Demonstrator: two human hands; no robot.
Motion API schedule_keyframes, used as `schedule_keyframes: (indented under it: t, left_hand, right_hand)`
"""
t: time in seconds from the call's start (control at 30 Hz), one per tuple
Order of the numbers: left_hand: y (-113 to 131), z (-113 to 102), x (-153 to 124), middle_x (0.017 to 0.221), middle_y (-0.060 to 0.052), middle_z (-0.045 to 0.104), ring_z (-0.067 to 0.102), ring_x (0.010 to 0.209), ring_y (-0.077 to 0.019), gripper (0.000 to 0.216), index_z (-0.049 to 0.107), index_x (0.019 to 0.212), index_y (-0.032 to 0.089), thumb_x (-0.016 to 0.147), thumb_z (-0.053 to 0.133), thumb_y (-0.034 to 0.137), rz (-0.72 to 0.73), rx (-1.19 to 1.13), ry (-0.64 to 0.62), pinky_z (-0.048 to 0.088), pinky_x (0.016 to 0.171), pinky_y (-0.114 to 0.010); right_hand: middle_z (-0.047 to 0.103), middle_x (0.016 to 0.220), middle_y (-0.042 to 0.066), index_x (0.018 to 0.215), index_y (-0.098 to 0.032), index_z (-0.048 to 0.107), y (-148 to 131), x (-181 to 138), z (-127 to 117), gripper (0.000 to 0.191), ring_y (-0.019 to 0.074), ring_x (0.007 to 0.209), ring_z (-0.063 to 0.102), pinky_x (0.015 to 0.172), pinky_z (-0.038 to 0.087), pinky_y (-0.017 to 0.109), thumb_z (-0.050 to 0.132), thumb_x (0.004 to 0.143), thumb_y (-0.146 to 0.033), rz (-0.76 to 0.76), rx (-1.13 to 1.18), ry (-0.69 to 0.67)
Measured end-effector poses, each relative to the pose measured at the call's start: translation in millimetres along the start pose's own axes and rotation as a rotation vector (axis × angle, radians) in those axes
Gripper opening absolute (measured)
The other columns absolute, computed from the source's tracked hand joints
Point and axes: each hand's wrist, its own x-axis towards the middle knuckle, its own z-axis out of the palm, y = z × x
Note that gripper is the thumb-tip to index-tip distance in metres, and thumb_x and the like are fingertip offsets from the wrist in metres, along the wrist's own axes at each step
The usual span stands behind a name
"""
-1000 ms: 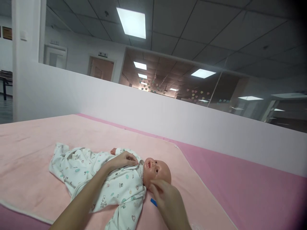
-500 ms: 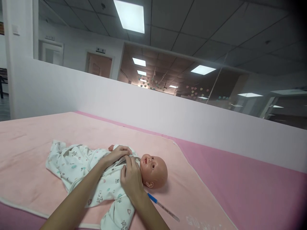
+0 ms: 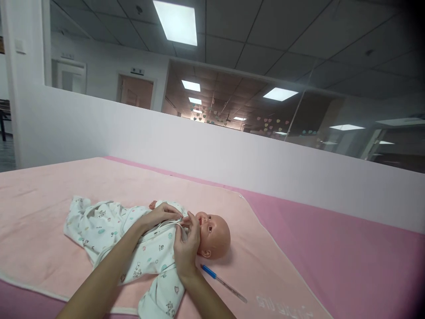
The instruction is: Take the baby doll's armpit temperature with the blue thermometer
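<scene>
Baby doll on its back, lying across the pale pink towel, head pointing right, feet end left. Dressed in a white printed romper with little animal and dot prints, legs of it bunched up toward the left. One tiny doll hand poking out of the sleeve on the far side, just above the wrist reaching in.

Left hand was draped over the doll's chest, fingers curled down onto the romper's neckline, pinching at the fabric edge right by the collar. Right hand came up from below, palm toward the doll's chin, thumb and forefinger pressed together on the same bit of collar, fingertips nearly touching the left ones. Looked like a thin white cord or tie between the two hands, but too small to say for sure.

Blue-capped thermometer was lying loose on the towel, just beside the right wrist and below the doll's head, not touching either. Some pale lettering stitched into the towel's near corner, unreadable. Towel spread over a deeper pink sheet, which ran off to the right. Low white partition right behind the bed, glass wall and ceiling lights above that, a couple of doors off at the back left.
</scene>
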Motion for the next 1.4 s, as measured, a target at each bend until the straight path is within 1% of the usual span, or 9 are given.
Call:
schedule_keyframes:
  t: [0.13,0.37,0.57,0.67,0.73,0.83,0.93,1.13,1.4]
  left_hand:
    - [-4.0,-2.0,1.1,0.066,-0.006,0.067,0.054,0.059,-0.0139,0.026,0.072,0.077,0.012,0.06,0.071,0.032,-0.004,0.023,-0.011,0.038,0.055,-0.022]
    - [-5.8,-6.8,-0.6,0.045,0.002,0.052,0.033,0.042,-0.0049,0.022,0.07,0.068,0.011,0.059,0.072,0.031,-0.02,-0.009,-0.025,0.019,0.043,-0.02]
    - [-4.5,-6.5,-1.8,0.046,0.001,0.051,0.034,0.043,-0.0053,0.02,0.07,0.066,0.01,0.06,0.072,0.029,-0.029,-0.041,-0.026,0.02,0.044,-0.02]
    - [-4.8,-7.0,-2.0,0.04,0.003,0.044,0.029,0.04,-0.0048,0.025,0.067,0.058,0.01,0.065,0.068,0.033,-0.02,-0.014,-0.023,0.02,0.043,-0.02]
    - [-3.9,-7.8,-3.0,0.042,0.002,0.049,0.035,0.042,-0.0061,0.024,0.068,0.06,0.01,0.065,0.068,0.034,-0.023,-0.003,-0.036,0.026,0.044,-0.02]
    - [-1.1,-9.8,-5.7,0.067,-0.004,0.066,0.055,0.061,-0.013,0.025,0.07,0.077,0.013,0.056,0.075,0.025,-0.061,-0.005,-0.097,0.041,0.059,-0.022]
    - [1.8,-11.8,-8.4,0.079,-0.005,0.069,0.06,0.074,-0.0166,0.034,0.07,0.083,0.014,0.051,0.077,0.02,-0.103,0.017,-0.167,0.044,0.072,-0.026]
    - [4.7,-11.2,-10.7,0.077,-0.003,0.069,0.058,0.071,-0.0149,0.021,0.07,0.083,0.015,0.065,0.068,0.024,-0.091,0.049,-0.205,0.041,0.067,-0.024]
    - [-1.3,-10.1,-8.9,0.069,0.0,0.065,0.055,0.067,-0.0118,0.013,0.067,0.077,0.014,0.064,0.067,0.019,-0.111,-0.028,-0.165,0.038,0.064,-0.02]
  right_hand:
    - [0.056,0.089,0.006,0.107,-0.019,0.048,-1.3,-0.4,-0.8,0.025,0.0157,0.082,0.056,0.077,0.05,0.034,0.048,0.082,-0.023,-0.036,-0.013,0.038]
    - [0.056,0.09,0.007,0.109,-0.019,0.047,-1.1,0.7,0.1,0.026,0.0156,0.082,0.056,0.074,0.05,0.031,0.047,0.083,-0.023,0.014,-0.001,-0.002]
    - [0.056,0.097,0.007,0.11,-0.019,0.047,-2.2,1.3,-1.3,0.027,0.0167,0.089,0.055,0.08,0.048,0.032,0.048,0.083,-0.024,-0.005,-0.022,-0.036]
    - [0.056,0.096,0.007,0.11,-0.019,0.047,-4.2,1.2,-2.1,0.027,0.0161,0.088,0.055,0.079,0.048,0.031,0.047,0.083,-0.023,0.008,-0.033,-0.053]
    - [0.056,0.098,0.007,0.11,-0.02,0.048,-5.6,1.1,-2.4,0.025,0.0163,0.09,0.054,0.081,0.047,0.031,0.045,0.084,-0.021,-0.011,-0.06,-0.067]
    - [0.056,0.099,0.007,0.107,-0.021,0.05,-6.7,0.8,-2.2,0.023,0.0169,0.095,0.052,0.086,0.044,0.034,0.039,0.087,-0.018,-0.065,-0.114,-0.11]
    - [0.055,0.098,0.006,0.105,-0.021,0.052,-5.4,0.0,-1.2,0.026,0.0167,0.094,0.051,0.085,0.044,0.034,0.034,0.087,-0.014,-0.106,-0.144,-0.14]
    - [0.051,0.098,0.007,0.107,-0.021,0.053,-0.7,-1.1,0.5,0.031,0.0173,0.093,0.049,0.082,0.045,0.035,0.033,0.086,-0.009,-0.183,-0.193,-0.149]
    - [0.051,0.099,0.008,0.107,-0.021,0.053,-2.3,0.6,0.7,0.031,0.0178,0.093,0.049,0.082,0.045,0.035,0.035,0.085,-0.009,-0.168,-0.19,-0.165]
